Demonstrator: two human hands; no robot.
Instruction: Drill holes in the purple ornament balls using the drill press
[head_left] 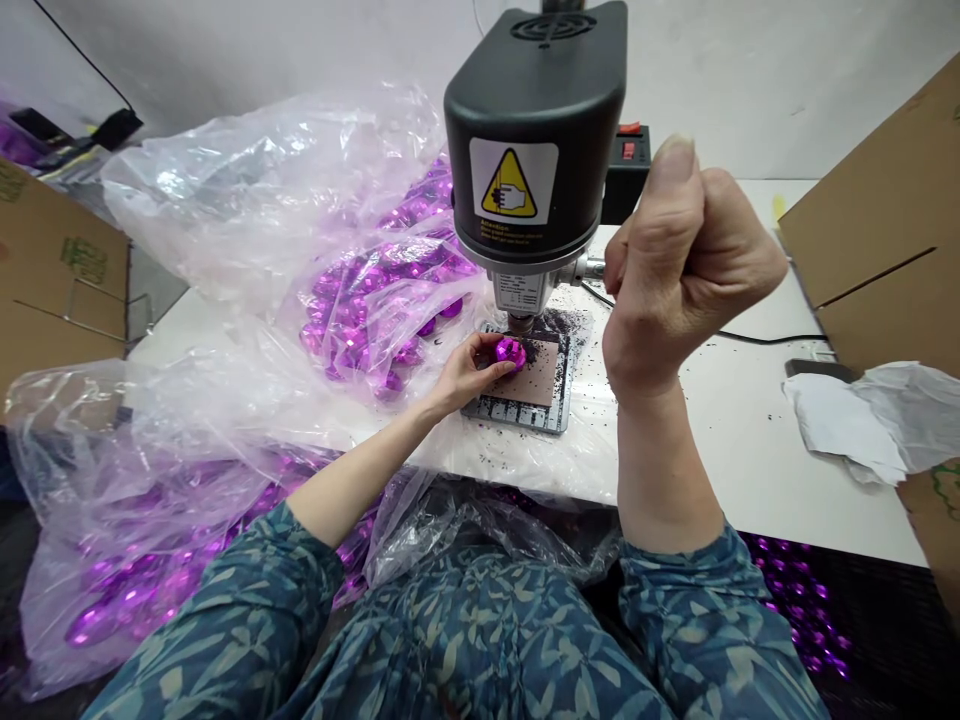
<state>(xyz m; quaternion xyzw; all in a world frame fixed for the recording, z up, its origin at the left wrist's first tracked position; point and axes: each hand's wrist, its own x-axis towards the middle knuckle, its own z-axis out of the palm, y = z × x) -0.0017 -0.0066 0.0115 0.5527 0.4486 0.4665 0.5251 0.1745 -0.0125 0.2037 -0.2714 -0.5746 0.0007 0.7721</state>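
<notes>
Purple ball [511, 353], blue leaf-patterned sleeves [251, 600].

- Ball [511, 353]: there it is, bright purple, glossy, faceted, catching the light!
- Machine [536, 110]: upright, black above, silvery below, narrow end pointing down, just above the ball!

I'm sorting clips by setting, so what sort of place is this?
Probably a small workshop. A bench machine, seemingly a drill press, bears a hand-warning sticker; a clear plastic bag of shiny purple balls lies on the white table; and cardboard boxes stand at both sides.
</notes>
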